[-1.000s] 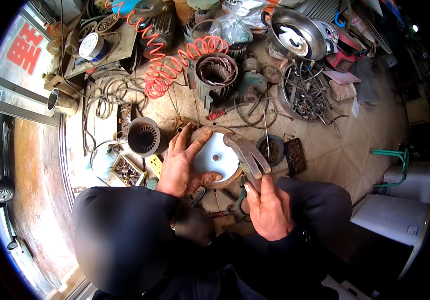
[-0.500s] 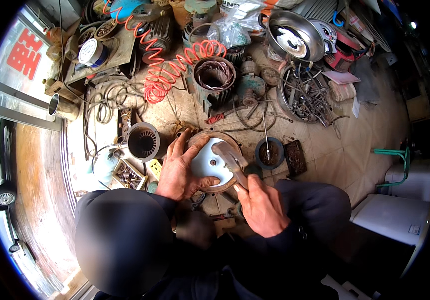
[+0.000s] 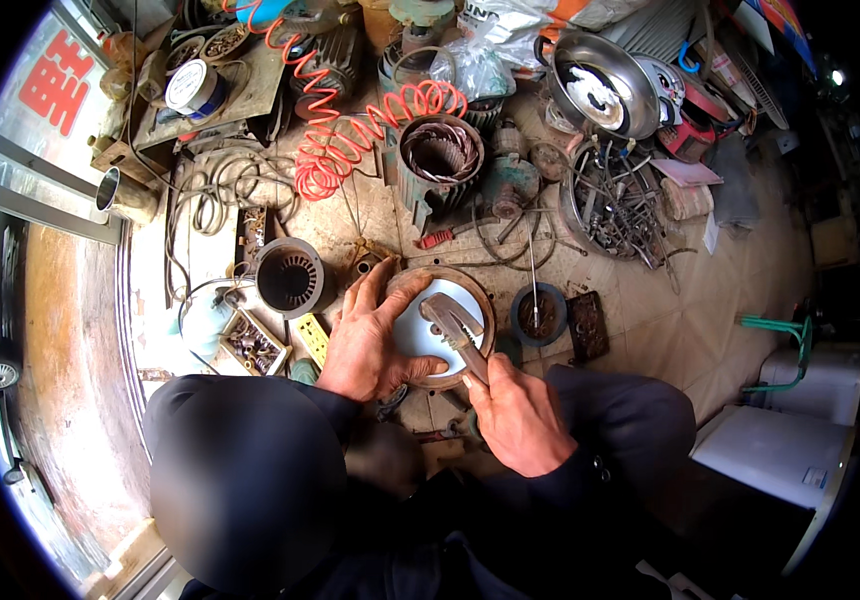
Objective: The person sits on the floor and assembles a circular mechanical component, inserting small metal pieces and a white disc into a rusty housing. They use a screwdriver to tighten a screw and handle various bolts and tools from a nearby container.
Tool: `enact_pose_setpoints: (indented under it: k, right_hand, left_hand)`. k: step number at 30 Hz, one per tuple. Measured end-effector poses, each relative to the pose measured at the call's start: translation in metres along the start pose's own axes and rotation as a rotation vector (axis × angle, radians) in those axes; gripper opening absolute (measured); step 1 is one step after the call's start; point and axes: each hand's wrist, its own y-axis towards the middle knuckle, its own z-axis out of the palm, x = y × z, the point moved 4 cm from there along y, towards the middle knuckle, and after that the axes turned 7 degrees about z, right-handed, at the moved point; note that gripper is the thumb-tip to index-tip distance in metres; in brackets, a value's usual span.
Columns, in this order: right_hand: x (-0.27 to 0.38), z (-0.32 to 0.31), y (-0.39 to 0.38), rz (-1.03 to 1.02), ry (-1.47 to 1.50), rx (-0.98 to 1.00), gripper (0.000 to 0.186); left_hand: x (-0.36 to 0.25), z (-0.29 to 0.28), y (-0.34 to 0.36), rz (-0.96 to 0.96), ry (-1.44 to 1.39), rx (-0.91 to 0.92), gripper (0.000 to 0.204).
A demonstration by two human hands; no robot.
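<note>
In front of me is a round metal cover (image 3: pixel 413 330) with a pale blue-white face and a brown, rusty rim. My left hand (image 3: pixel 362 345) grips its left side, fingers over the far rim and thumb across the near part of the face. My right hand (image 3: pixel 522 415) is closed round the handle of a hammer (image 3: pixel 462 335). The hammer's head is over the middle of the pale face; whether it touches cannot be made out. A hollow grey motor stator (image 3: pixel 290 278) stands left of the cover.
Right of the cover are a dark round dish (image 3: pixel 538 314) with a thin rod in it and a dark rectangular tray (image 3: pixel 587 326). Farther off lie a red coiled hose (image 3: pixel 322 172), a finned motor housing (image 3: pixel 440 165) and a basin of metal parts (image 3: pixel 615 205).
The hammer, blurred half a second ago, now looks sharper, with its head over the middle of the cover. My left hand keeps its grip. The whole view has shifted slightly.
</note>
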Motion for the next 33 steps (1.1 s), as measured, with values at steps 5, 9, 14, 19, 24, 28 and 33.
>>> enact_pose_setpoints:
  k: [5,9,14,19,24,28,33]
  right_hand:
    - [0.006,-0.004,-0.008,0.014,0.074,-0.053,0.02]
    - [0.008,-0.006,-0.003,-0.002,0.054,-0.053,0.021]
    - [0.001,0.001,-0.001,0.008,0.034,-0.049,0.022]
    - [-0.003,0.001,-0.009,0.014,0.098,-0.121,0.021]
    - [-0.007,-0.006,-0.016,0.094,0.06,-0.123,0.023]
    - [-0.015,-0.011,-0.031,0.174,0.119,-0.185,0.023]
    - [-0.017,-0.006,-0.038,0.154,0.07,-0.134,0.027]
  left_hand:
    - [-0.007,-0.005,0.001,0.021,0.063,0.013,0.105]
    - [-0.011,-0.011,0.004,0.025,0.061,0.01,0.105]
    - [-0.008,-0.009,0.003,0.005,0.063,0.014,0.104]
    - [-0.008,-0.005,0.002,0.003,0.066,0.027,0.103]
    - [-0.007,-0.005,0.003,0.02,0.021,0.015,0.105]
    - [-0.003,0.001,0.001,0.004,-0.134,0.023,0.111]
    - [0.009,0.002,-0.001,-0.025,-0.247,0.074,0.111]
